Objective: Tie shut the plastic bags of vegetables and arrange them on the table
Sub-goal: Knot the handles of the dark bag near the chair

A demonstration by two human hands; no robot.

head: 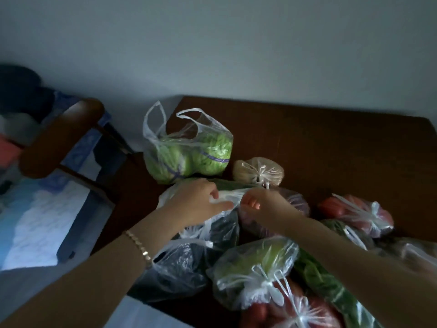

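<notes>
Hands: my left hand [201,201] and right hand [260,205] each pinch a handle of the untied bag [223,224].
Risk: thin plastic may slip or tear — knot stays loose.

Dim, bluish cast throughout. Brightest patch lower left, on bed [42,221]. Worktop [331,143] in shadow. Overall soft blur; edges bend.

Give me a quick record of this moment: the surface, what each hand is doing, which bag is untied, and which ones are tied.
surface: dark wooden table
left hand: grips a handle of the bag of dark green vegetables
right hand: grips the same bag's plastic
untied: cabbage bag, handles loose
tied: tomato bag, small beige bag
</notes>
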